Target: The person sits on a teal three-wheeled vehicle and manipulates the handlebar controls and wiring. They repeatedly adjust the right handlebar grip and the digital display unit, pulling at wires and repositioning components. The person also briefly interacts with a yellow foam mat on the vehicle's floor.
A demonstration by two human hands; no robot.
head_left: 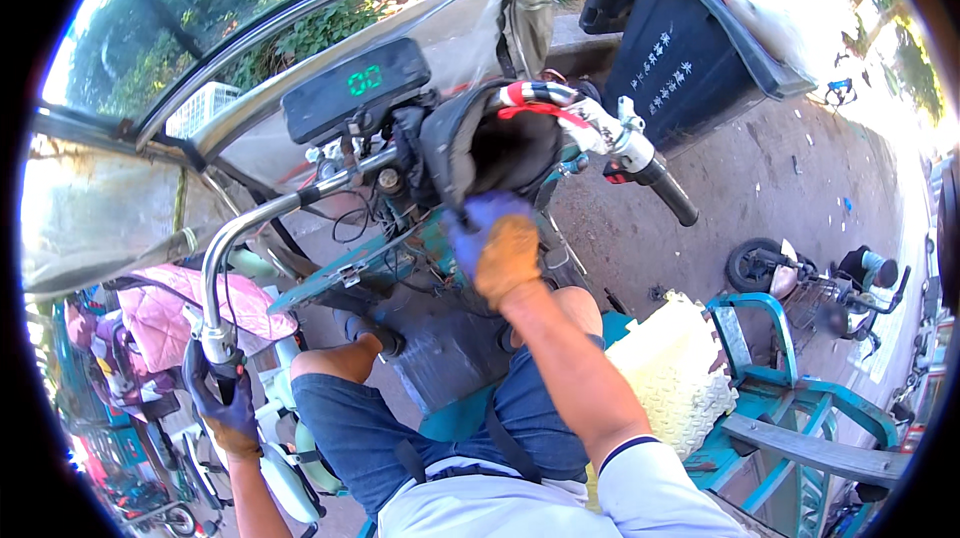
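Padded bag: soft black fabric point(452, 160), gaping round mouth, at the middle of the handlebar point(255, 219).
Right hand: gloved point(503, 243), fingers curled at the bag's lower rim; cannot tell whether they pinch it.
Left hand: gloved point(225, 405), wrapped around the handlebar's left grip.
Footboard: flat, scuffed point(430, 348), below the handlebar.
Street: grey pavement point(800, 178), right of the handlebar.
Direction: mouth faces the rider; handlebar's long axis runs crosswise, ends bent rearward.
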